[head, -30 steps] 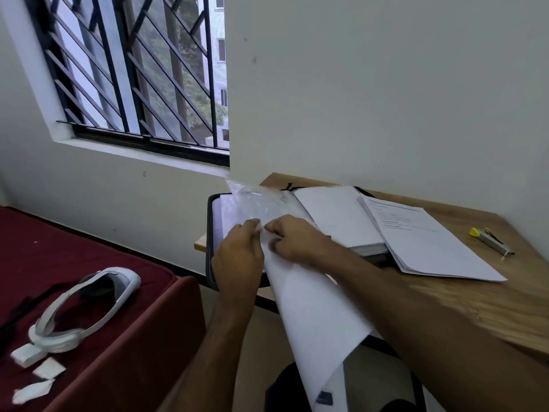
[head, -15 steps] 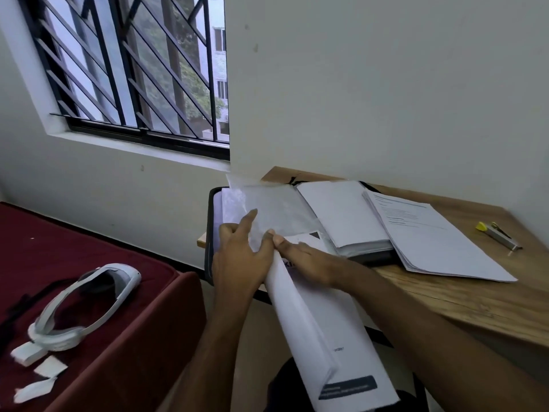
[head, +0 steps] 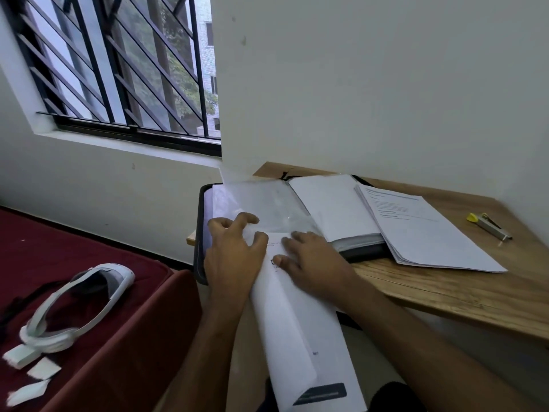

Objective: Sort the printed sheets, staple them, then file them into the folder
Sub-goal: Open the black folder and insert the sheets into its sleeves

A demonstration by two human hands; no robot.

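Note:
An open black folder (head: pixel 199 233) with clear plastic sleeves (head: pixel 267 203) lies over the left end of the wooden desk (head: pixel 445 286). A set of white printed sheets (head: pixel 297 337) hangs curled toward me, its top end at the mouth of a sleeve. My left hand (head: pixel 231 254) holds the sleeve's lower edge, fingers curled, thumb against the paper. My right hand (head: pixel 312 260) presses the sheets with its fingers near their top. A yellow-tipped stapler (head: pixel 488 226) lies at the desk's far right.
A loose stack of printed pages (head: pixel 427 230) rests on the folder's right half. To the left is a dark red surface (head: pixel 89 322) bearing a white headset strap (head: pixel 77 304) and paper scraps. A white wall and barred window stand behind.
The view has tilted down slightly. Both hands shifted on the sheets; the left hand's fingers have curled on the sleeve's edge and the curled sheets have flattened a little.

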